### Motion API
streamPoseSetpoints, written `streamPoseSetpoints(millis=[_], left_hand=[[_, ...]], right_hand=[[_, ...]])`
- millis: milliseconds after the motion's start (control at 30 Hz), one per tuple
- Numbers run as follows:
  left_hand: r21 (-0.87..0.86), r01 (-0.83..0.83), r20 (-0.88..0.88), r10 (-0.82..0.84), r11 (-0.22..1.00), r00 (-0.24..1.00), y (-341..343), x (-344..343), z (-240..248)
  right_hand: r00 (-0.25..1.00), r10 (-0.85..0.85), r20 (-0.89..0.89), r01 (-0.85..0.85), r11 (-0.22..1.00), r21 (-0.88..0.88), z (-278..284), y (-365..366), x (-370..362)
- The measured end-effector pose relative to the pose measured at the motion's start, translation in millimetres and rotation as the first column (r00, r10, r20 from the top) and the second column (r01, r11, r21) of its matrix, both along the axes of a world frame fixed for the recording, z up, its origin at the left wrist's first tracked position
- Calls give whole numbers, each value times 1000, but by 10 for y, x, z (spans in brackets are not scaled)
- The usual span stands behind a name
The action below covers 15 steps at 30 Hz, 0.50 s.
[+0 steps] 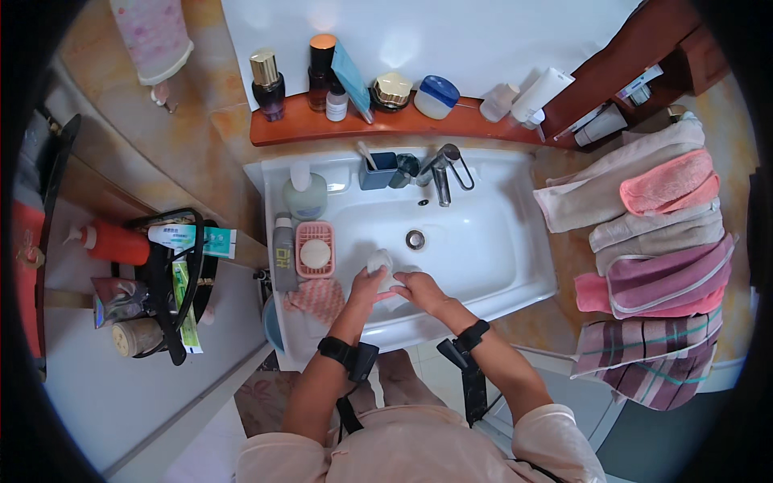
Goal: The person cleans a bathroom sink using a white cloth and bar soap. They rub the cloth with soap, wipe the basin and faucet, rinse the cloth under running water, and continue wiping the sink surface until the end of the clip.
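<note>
Over the near left part of the white sink, both hands hold a crumpled white cloth. My left hand is closed around its left side. On its right edge, the fingers of my right hand pinch it. A paler end hangs below the fingers; whether it is a small towel or a garment cannot be made out. Left of my left hand, a pink-and-white checked cloth lies on the sink ledge. Behind that cloth sits a pink soap dish with a round pale soap bar.
A chrome faucet stands at the sink's back, near a dark blue cup. A pump bottle and grey bottle line the left ledge. Cosmetics crowd the red-brown shelf. Towels hang at right; a black rack holds tubes at left.
</note>
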<state>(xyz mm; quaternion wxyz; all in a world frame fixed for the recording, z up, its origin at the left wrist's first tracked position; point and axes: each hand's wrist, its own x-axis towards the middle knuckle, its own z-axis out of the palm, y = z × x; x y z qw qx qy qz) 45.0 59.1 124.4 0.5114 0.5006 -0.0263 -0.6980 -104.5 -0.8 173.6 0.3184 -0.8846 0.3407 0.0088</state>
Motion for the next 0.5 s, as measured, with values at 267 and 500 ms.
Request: streamPoseSetpoints(millis=[267,500], left_hand=[[-451,137,608,192,882,770,-36,-104,-43],[-291,213,738,77,933,671,-181,-186,134]], right_hand=[[955,-253,155,180,910,374,335,-288,-159],[856,-478,198,280,750,599,43,-623,-234]])
